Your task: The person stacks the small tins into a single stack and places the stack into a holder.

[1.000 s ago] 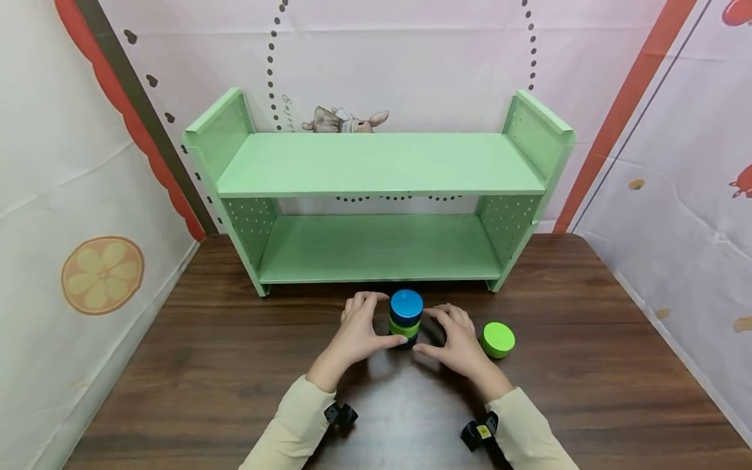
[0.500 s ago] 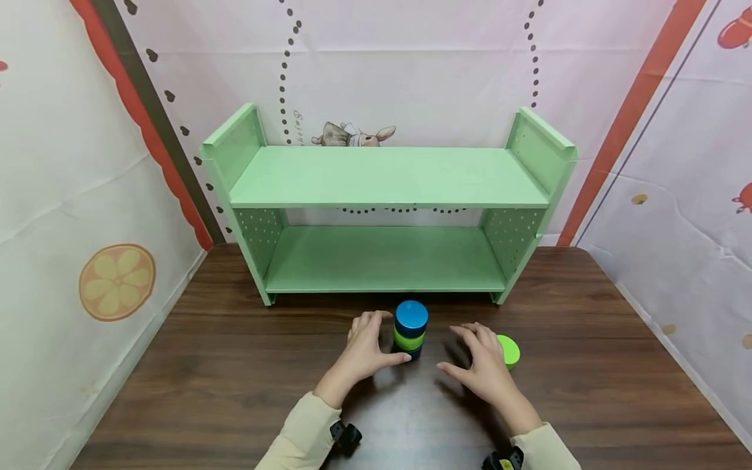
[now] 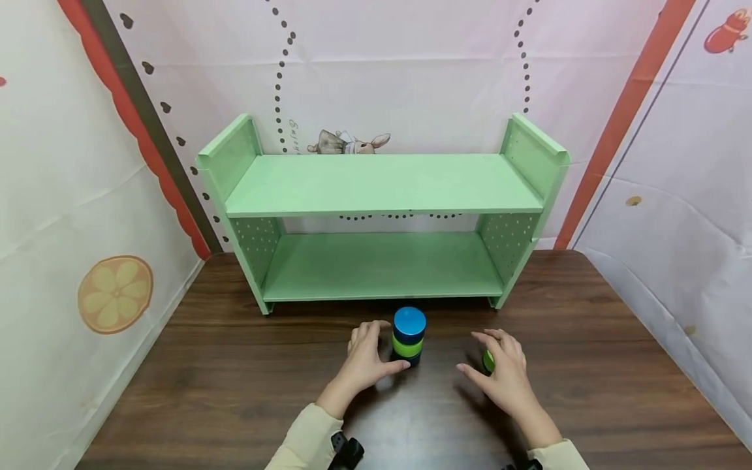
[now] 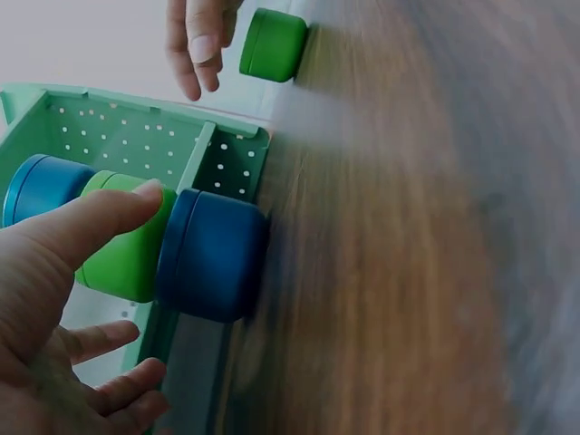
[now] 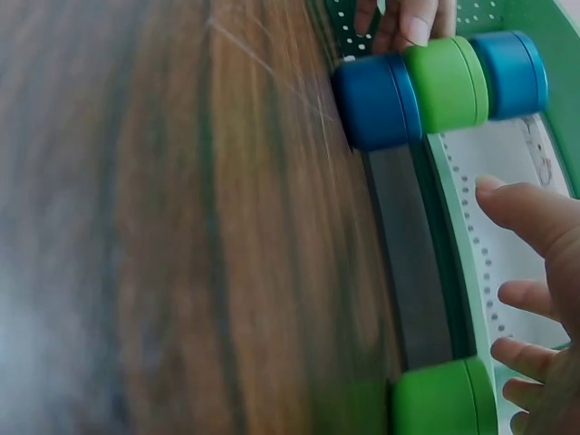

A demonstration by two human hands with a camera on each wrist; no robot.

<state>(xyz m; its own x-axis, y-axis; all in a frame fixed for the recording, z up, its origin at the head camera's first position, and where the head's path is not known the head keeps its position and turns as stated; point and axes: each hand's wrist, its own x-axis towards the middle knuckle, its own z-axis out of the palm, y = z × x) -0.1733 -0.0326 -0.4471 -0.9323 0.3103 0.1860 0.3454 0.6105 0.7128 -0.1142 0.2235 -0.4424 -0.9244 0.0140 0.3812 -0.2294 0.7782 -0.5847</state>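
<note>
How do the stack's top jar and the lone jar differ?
Colour: the top jar is blue; the lone jar is green.
Place: the top jar sits on the middle jar; the lone jar stands on the table.
Visibility: in the head view the right hand partly hides the lone jar; the top jar shows clearly.
Both are round and upright.

What a stack point(image 5: 446, 83) we have here: dark blue jar point(image 5: 373, 101) at its foot on the wood-grained table point(image 5: 236, 199), green jar point(image 5: 453, 98) in its middle, brighter blue jar point(image 5: 515, 77) on top! On the stack's far side, the left hand point(image 5: 422, 18) has its thumb tip right at the green middle; contact, hard to call. On the stack's near side, well apart from it, the right hand point(image 5: 569, 290), fingers spread, and a lone green jar point(image 5: 439, 401), partly cut off. Behind the stack, the green shelf point(image 5: 555, 36).
</note>
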